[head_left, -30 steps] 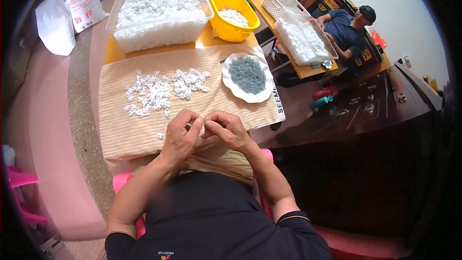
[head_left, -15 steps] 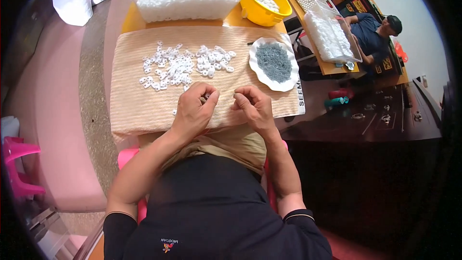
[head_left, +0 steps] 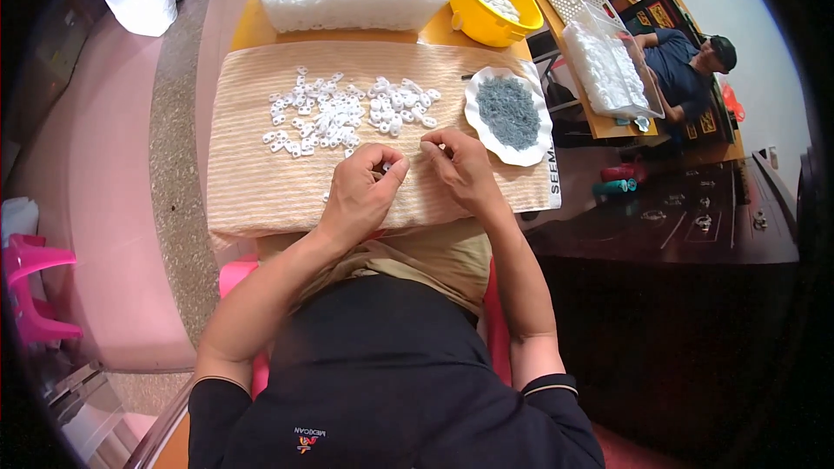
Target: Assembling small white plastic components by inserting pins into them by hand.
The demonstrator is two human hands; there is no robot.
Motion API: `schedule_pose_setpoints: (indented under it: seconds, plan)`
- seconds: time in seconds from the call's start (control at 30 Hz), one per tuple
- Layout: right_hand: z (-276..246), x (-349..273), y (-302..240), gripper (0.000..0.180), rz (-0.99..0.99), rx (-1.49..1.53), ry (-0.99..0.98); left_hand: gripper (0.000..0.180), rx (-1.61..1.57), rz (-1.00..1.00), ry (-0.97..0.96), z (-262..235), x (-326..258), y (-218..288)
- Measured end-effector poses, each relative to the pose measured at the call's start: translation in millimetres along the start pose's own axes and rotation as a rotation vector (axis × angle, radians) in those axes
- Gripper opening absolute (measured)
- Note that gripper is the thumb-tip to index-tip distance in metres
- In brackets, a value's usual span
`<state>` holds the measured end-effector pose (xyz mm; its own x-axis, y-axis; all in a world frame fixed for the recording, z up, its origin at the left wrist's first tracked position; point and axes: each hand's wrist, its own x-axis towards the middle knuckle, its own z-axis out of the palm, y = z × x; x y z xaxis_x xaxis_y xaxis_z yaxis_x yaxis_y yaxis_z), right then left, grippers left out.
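My left hand (head_left: 365, 189) is curled closed above the near part of a striped cloth (head_left: 248, 182). A small white plastic piece (head_left: 387, 168) shows between its thumb and fingers. To its right, my right hand (head_left: 462, 169) pinches thumb against fingers; what it holds, if anything, is too small to make out. Just beyond the hands lie a larger pile of white two-holed plastic pieces (head_left: 334, 122) and a smaller pile (head_left: 400, 104). A white scalloped plate (head_left: 545, 141) heaped with tiny grey parts (head_left: 508, 113) stands right of my right hand.
A clear tub (head_left: 347, 10) full of white pieces and a yellow basin (head_left: 486, 24) stand at the far table edge. Past them at right, a person (head_left: 682, 65) sits by another full clear tub (head_left: 608, 69). A dark cabinet top (head_left: 678, 217) lies right, a pink stool (head_left: 39, 287) left.
My right hand has moved slightly away from me, its fingertips still pinched. The left hand stays closed in nearly the same place. The whole view has shifted a little.
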<state>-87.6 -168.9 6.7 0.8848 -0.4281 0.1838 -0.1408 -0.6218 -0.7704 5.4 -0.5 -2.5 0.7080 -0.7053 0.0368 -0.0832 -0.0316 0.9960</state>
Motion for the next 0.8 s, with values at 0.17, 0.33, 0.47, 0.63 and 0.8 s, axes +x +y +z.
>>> schedule_pose_setpoints:
  seconds: [0.17, 0.33, 0.47, 0.63, 0.8]
  plan:
    - [-2, -9, -9, 0.015, 0.231, 0.466, -0.132, 0.019, -0.041, -0.001, -0.014, -1, 0, -1]
    - [-4, -17, -8, 0.017, 0.198, 0.706, -0.225, 0.015, -0.307, -0.07, -0.195, -1, -1, -2]
    - [-4, -19, -8, 0.018, 0.173, 0.752, -0.241, 0.018, -0.383, -0.111, -0.236, 1, -2, -2]
    - [-2, -23, -3, 0.016, 0.177, 0.735, -0.224, 0.018, -0.475, -0.219, -0.283, 0, -2, 4]
    - [0, -23, -8, 0.014, 0.175, 0.74, -0.193, 0.017, -0.524, -0.241, -0.302, -3, 0, 5]
